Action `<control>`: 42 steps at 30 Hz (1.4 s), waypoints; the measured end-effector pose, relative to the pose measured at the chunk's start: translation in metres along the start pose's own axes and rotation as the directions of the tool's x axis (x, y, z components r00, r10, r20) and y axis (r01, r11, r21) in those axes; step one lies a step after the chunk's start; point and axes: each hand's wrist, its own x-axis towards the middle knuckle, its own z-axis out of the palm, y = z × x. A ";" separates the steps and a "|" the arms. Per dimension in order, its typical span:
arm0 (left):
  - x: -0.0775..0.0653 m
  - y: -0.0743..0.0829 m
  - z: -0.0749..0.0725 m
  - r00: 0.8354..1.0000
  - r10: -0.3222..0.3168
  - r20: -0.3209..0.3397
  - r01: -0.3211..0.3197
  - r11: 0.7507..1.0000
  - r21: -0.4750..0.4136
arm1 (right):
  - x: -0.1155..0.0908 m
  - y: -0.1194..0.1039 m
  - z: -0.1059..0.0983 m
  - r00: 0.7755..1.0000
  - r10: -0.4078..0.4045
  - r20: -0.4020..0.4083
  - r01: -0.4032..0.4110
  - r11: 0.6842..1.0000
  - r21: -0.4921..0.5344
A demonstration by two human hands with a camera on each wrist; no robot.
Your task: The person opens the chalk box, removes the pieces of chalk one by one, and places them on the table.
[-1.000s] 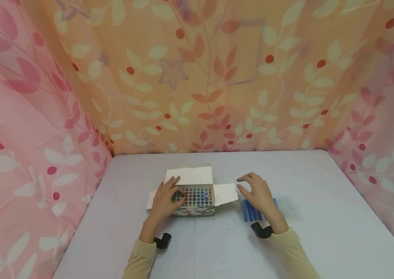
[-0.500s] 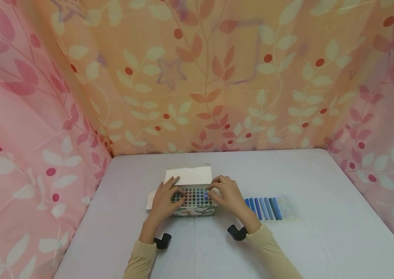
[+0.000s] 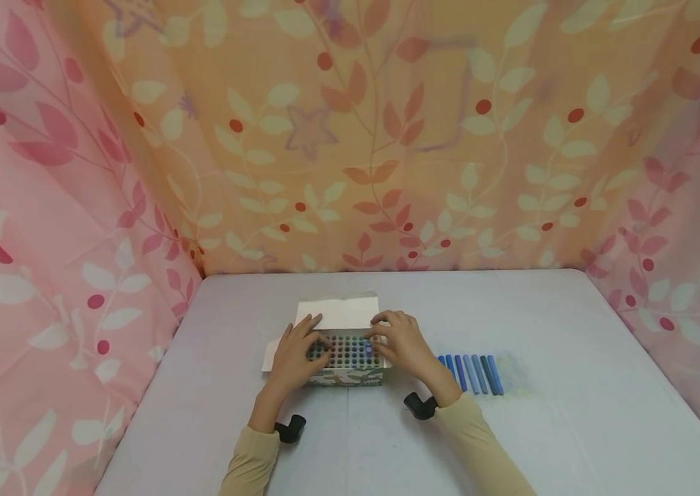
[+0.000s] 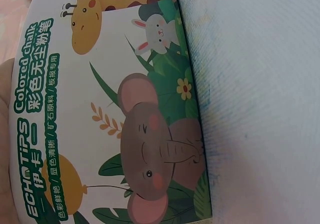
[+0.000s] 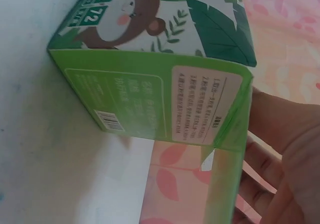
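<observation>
A box of colored chalk lies mid-table with its lid flap raised, showing rows of round chalk ends. In the left wrist view, the printed front bears animals and the words "Colored chalk". My left hand rests over the box's left end, thumb and forefinger bent with a gap between them. At the right end, my right hand has thumb and forefinger close to a purple-blue chalk stick that stands above the others. Whether they pinch it I cannot tell. In the right wrist view, its fingers are beyond the green side flap.
Several blue and purple chalk sticks lie in a row right of the box, the leftmost partly hidden by the right wrist. Blue-yellow chalk dust marks the white table beside them. Patterned curtains hang around the table.
My right hand has moved left from above the chalk row to the box's right end, where it stays over the last half second. The left hand has kept its place.
</observation>
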 end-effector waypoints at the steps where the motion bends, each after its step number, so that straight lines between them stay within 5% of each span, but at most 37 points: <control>1: 0.000 0.000 0.000 1.000 0.001 -0.001 -0.001 1.000 0.001 | 0.000 0.000 0.000 1.000 -0.001 0.006 0.001 1.000 -0.002; 18: -0.001 0.001 0.000 1.000 0.013 -0.002 -0.013 1.000 0.004 | 0.005 -0.006 -0.010 0.999 -0.013 0.044 0.013 1.000 0.004; 28: 0.001 0.003 -0.004 1.000 -0.002 0.012 0.002 1.000 -0.009 | 0.007 -0.011 -0.029 0.995 0.003 -0.098 0.006 0.996 0.092; 35: 0.002 0.003 -0.004 1.000 0.022 -0.015 -0.023 1.000 -0.009 | 0.002 -0.009 -0.049 0.962 -0.006 -0.272 0.044 0.990 0.136; 42: 0.003 0.002 -0.001 1.000 0.020 -0.006 -0.020 1.000 0.014 | -0.014 0.005 -0.072 0.944 0.051 -0.327 0.005 0.986 0.168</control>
